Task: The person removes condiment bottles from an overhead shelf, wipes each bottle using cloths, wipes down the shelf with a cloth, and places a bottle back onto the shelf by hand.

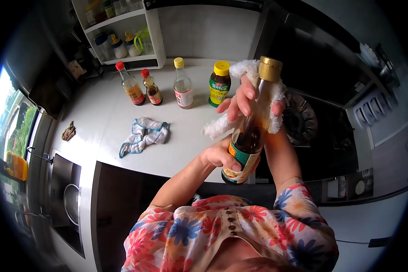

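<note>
Here, bottle (249, 139) near white kitchen counter (95, 106).

Beyond left hand (223, 155): gap between yellow-capped glass bottle (183, 89) and yellow-lidded sauce bottle (219, 86); two red-capped bottles (133, 89) further left. Crumpled cloth (146, 134) nearer.
</note>
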